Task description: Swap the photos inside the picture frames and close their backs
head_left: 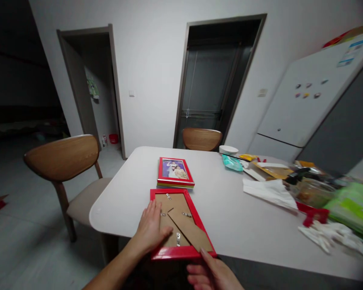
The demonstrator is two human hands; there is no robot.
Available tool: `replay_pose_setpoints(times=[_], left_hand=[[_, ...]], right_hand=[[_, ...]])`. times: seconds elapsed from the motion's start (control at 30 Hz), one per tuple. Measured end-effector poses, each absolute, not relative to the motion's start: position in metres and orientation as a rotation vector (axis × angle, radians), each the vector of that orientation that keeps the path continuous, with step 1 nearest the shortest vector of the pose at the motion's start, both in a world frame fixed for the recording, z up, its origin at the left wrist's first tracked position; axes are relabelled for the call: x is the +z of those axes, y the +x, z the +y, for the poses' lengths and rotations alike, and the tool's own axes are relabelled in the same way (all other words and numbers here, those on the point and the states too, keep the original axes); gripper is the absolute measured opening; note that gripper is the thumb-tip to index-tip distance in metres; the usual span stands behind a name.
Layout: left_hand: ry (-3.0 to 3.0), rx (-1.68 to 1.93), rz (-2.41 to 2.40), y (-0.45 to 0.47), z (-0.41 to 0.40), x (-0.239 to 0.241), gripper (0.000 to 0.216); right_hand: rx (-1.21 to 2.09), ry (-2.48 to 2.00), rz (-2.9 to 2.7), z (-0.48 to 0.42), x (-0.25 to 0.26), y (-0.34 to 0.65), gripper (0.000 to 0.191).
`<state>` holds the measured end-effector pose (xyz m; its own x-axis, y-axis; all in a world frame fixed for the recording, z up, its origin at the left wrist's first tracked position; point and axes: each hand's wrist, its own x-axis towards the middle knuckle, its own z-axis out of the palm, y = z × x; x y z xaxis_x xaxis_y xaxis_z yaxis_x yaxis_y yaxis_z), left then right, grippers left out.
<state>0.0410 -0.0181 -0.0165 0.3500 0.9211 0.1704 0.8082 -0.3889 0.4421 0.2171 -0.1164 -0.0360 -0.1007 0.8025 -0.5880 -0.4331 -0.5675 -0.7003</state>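
A red picture frame lies face down on the white table at its near edge, its brown cardboard back and stand showing. My left hand rests flat on the frame's left side, fingers stretched out on the backing. My right hand sits at the frame's near right corner, fingers curled, one fingertip touching the red edge. Behind it lies a stack of red frames, the top one face up with a photo.
Clutter fills the table's right side: white tissues, a teal packet, a glass jar, green packs, a white bowl. A wooden chair stands left, another chair behind. A fridge is at right.
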Motion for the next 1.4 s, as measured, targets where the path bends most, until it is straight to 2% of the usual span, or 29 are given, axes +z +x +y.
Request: replay_pose_setpoints(times=[0.17, 0.23, 0.3, 0.4, 0.47, 0.53, 0.63, 0.73, 0.97, 1.27, 1.4], left_hand=[[2.114, 0.729, 1.488, 0.03, -0.011, -0.032, 0.076], [2.076, 0.778, 1.459, 0.03, -0.006, -0.034, 0.075], [2.061, 0.801, 1.446, 0.03, -0.003, -0.035, 0.073], [2.051, 0.831, 1.431, 0.029, -0.002, -0.035, 0.07], [2.045, 0.855, 1.419, 0.027, -0.002, -0.034, 0.068], [2.045, 0.881, 1.407, 0.026, -0.001, -0.034, 0.067], [2.053, 0.917, 1.391, 0.026, 0.001, -0.035, 0.067], [2.06, 0.945, 1.384, 0.027, 0.004, -0.038, 0.067], [2.062, 0.938, 1.426, 0.03, 0.004, -0.043, 0.061], [2.063, 0.94, 1.427, 0.033, 0.002, -0.038, 0.065], [2.067, 0.936, 1.389, 0.036, 0.004, -0.035, 0.067]], right_hand=[[1.974, -1.434, -0.759, -0.118, -0.024, 0.221, 0.05], [1.887, -1.47, -1.075, -0.11, -0.008, 0.226, 0.046], [1.522, -1.531, -1.434, -0.091, 0.007, 0.233, 0.035], [0.607, -1.696, -1.828, -0.051, 0.013, 0.242, 0.022], [0.329, -1.737, -2.005, -0.028, 0.006, 0.246, 0.02], [0.214, -1.75, -2.112, -0.013, -0.003, 0.246, 0.021], [0.144, -1.724, -2.143, -0.003, -0.01, 0.234, 0.022], [0.22, -1.626, -2.158, 0.004, -0.008, 0.206, 0.023], [0.219, -1.569, -2.153, 0.021, -0.016, 0.154, 0.017], [0.123, -1.743, -2.03, 0.041, -0.016, 0.183, 0.028], [0.101, -1.831, -1.998, 0.051, -0.017, 0.196, 0.026]])
